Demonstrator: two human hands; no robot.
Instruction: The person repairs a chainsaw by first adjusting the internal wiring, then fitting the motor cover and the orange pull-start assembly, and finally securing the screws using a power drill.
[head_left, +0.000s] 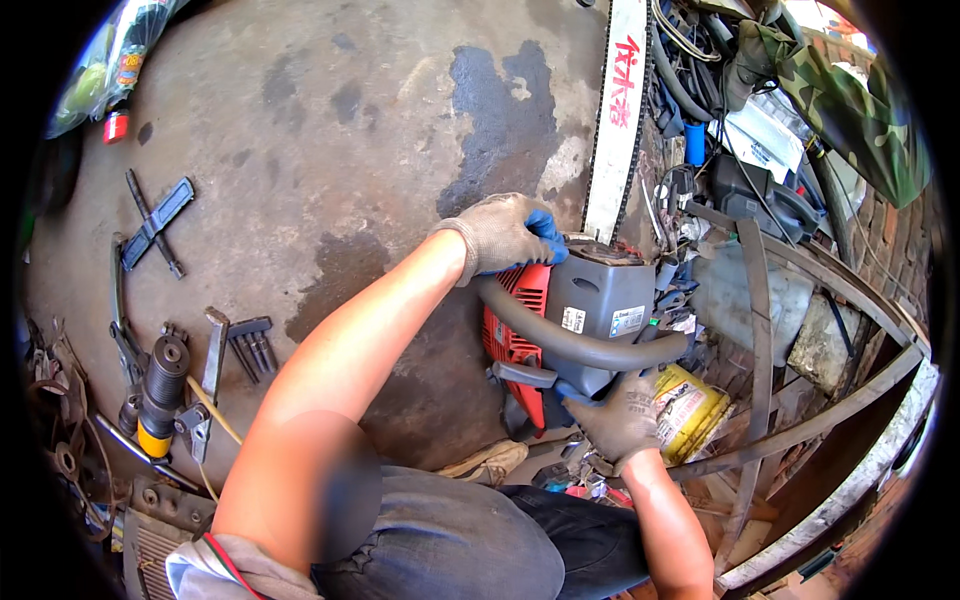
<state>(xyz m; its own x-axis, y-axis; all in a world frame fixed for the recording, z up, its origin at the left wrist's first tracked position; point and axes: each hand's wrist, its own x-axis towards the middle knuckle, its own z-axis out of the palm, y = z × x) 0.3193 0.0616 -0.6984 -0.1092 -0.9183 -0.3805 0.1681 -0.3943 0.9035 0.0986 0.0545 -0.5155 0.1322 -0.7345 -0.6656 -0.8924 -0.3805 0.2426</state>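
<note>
A chainsaw (598, 300) with a grey cover and red side lies on the worn bench surface. Its long pale guide bar (612, 130), with red hand-painted marks, points away from me. A thick grey front handle (580, 343) arcs across the body. My left hand (508, 235), in a beige and blue work glove, closes on the saw's far left corner near the base of the bar; its fingertips are partly hidden. At the near end, my right hand (620, 415), gloved alike, grips the saw's rear, with thumb and fingers on either side.
Left lie a blue-black cross-shaped tool (157, 228), a black and yellow cylinder (162, 390) and a hammer (214, 350). A bagged bottle (120, 85) sits far left. On the right are a yellow can (690, 410), bent metal strips (757, 330), cables and a camouflage cloth (850, 110).
</note>
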